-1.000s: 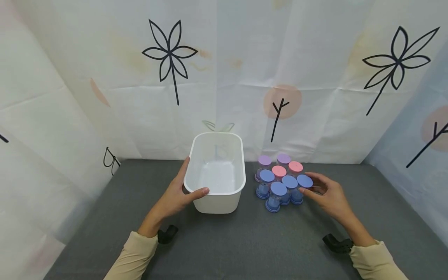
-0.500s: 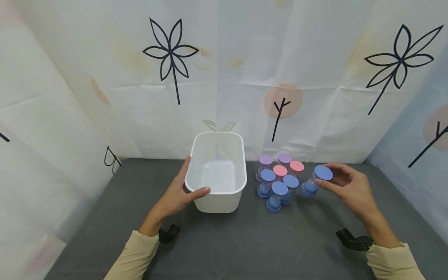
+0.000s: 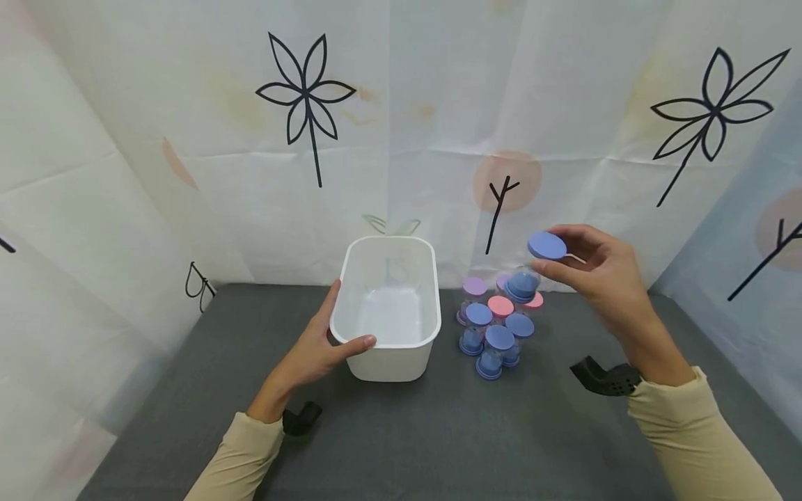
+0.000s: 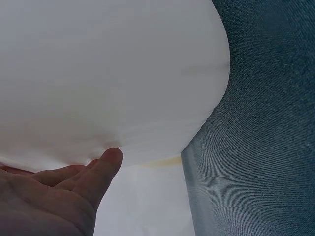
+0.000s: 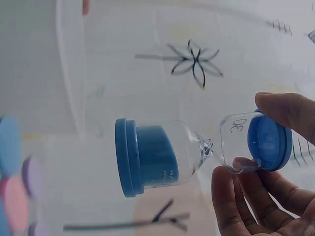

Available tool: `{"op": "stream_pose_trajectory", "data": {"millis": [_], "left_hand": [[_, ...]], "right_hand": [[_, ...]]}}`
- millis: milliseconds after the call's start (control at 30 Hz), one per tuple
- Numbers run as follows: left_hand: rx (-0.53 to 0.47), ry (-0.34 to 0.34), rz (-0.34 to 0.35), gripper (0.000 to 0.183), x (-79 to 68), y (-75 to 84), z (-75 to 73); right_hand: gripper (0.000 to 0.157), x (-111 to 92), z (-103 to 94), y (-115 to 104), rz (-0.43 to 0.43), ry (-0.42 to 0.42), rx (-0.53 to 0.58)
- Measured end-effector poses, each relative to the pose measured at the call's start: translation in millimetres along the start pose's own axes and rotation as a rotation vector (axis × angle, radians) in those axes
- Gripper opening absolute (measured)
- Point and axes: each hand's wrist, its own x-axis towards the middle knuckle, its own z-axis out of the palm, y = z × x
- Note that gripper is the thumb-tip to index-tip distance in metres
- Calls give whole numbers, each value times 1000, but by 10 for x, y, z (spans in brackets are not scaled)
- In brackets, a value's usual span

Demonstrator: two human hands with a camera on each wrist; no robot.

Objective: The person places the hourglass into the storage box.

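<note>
My right hand (image 3: 598,268) pinches a sand timer with clear bulbs and blue caps (image 3: 522,284) by its upper cap, holding it tilted in the air. In the right wrist view, blue sand (image 5: 156,155) lies in the bulb farther from the fingers, and "30" is printed on the nearer bulb. My left hand (image 3: 310,348) holds the near left corner of a white plastic bin (image 3: 388,365), thumb over the front rim. Its fingers (image 4: 101,172) lie against the outer wall in the left wrist view. Below the raised timer stand several more blue-capped timers (image 3: 499,338).
Pink-capped timers (image 3: 500,306) and purple-capped timers (image 3: 474,287) stand among the blue ones, right of the bin. The bin is on a dark grey tabletop (image 3: 438,445). A pale printed cloth (image 3: 413,139) hangs behind and at both sides.
The right hand has drawn a blue-capped timer out of the group to the right, then lifted it up and back left above the others. The left hand and bin stay put.
</note>
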Motion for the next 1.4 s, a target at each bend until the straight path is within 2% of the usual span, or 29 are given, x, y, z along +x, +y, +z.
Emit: {"op": "stream_pose_trajectory", "data": {"millis": [167, 233, 367, 467, 567, 800, 967, 1200, 1400], "left_hand": [[12, 0, -11, 109, -1, 23, -5], [16, 4, -18, 109, -1, 31, -7], [18, 11, -30, 109, 1, 43, -5], [9, 2, -31, 109, 6, 30, 1], [5, -7, -27, 108, 9, 24, 6], [-6, -11, -29, 107, 14, 24, 3], [-15, -21, -36, 107, 23, 17, -1], [-26, -22, -44, 109, 20, 16, -5], [-44, -30, -25, 110, 9, 15, -7]], "right_hand": [[38, 367, 367, -185, -51, -115, 169], [39, 518, 545, -222, -42, -160, 179], [42, 753, 925, -270, 10, -254, 137], [45, 858, 1190, -286, 61, -337, 99], [46, 947, 1423, -282, 119, -382, 69], [50, 1144, 1908, -161, 262, -367, 21], [50, 1212, 2167, -43, 358, -359, -4], [49, 1218, 2408, 97, 392, -358, -120], [41, 1166, 2533, 242, 389, -355, -191]]}}
